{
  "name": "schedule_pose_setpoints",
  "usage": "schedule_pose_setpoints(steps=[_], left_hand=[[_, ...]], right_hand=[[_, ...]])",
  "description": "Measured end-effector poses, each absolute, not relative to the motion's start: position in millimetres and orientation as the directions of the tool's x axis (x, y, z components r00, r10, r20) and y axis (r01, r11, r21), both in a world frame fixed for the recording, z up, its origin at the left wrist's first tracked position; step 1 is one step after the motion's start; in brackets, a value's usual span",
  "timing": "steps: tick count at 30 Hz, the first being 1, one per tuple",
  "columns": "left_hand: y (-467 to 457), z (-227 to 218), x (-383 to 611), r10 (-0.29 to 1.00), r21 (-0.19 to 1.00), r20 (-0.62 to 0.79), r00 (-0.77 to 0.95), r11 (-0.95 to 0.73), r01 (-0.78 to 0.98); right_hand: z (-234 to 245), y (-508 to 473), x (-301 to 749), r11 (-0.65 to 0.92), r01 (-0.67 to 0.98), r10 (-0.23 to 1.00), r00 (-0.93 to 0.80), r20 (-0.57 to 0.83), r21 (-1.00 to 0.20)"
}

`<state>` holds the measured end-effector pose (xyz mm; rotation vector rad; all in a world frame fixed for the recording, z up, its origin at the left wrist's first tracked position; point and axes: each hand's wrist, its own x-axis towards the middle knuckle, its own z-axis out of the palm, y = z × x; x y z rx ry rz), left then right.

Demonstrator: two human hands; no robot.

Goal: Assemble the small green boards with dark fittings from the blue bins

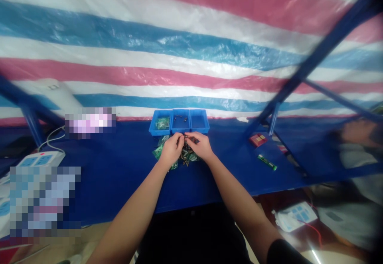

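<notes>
My left hand (172, 148) and my right hand (201, 145) meet over a pile of small brass-coloured metal parts (186, 157). Fingers and thumb are pinched together on each hand; whatever sits between the fingertips is too small to name. Green-printed clear packets (158, 150) lie under and beside my left hand. Just beyond my fingers stand three joined blue trays. Similar green packets fill part of the left tray (151, 128), a few small parts lie in the middle tray (180, 130), and the right tray (200, 127) shows only its bare bottom.
On the blue table (119, 176), a red box (257, 139) and a green tube (267, 162) lie to the right. A power strip (42, 159) with a cable is at the left. Blue frame bars (287, 90) slant at both sides. Another person's blurred hand (360, 132) shows far right.
</notes>
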<state>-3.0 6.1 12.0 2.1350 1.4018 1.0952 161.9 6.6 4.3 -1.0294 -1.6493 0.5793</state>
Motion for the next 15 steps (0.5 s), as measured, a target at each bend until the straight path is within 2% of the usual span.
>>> schedule_pose_setpoints(steps=[10, 15], left_hand=[[5.4, 15.2, -1.6, 0.874, 0.684, 0.446, 0.192, -0.472, 0.556], [6.7, 12.0, -2.8, 0.875, 0.661, 0.442, 0.200, -0.468, 0.586]], right_hand=[[6.4, 7.8, 162.5, 0.519, 0.363, 0.839, -0.047, 0.541, -0.774], [6.9, 6.2, 161.3, 0.495, 0.347, 0.859, -0.058, 0.509, -0.796]])
